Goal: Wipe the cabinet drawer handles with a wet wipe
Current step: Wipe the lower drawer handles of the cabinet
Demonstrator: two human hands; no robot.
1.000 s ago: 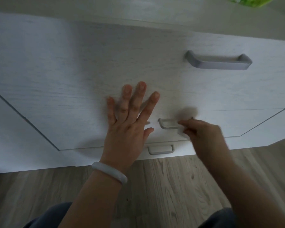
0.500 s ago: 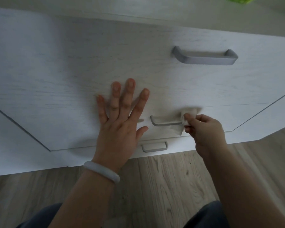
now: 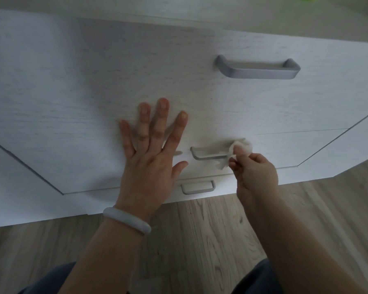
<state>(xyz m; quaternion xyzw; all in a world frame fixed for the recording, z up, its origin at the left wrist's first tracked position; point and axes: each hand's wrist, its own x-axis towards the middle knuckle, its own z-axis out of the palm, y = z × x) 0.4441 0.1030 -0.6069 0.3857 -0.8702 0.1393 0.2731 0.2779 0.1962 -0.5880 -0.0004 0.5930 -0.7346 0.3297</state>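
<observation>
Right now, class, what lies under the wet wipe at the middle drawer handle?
The wet wipe, pinched by the right hand, covers the right end of the middle handle. That end is hidden; the bar's left part shows.

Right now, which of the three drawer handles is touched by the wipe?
The middle handle: the right hand presses the wipe on its right end. The top handle and bottom handle are bare.

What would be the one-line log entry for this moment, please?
step: wiping middle handle | right hand: pinches wet wipe at handle's right end | left hand: flat on drawer front
</observation>
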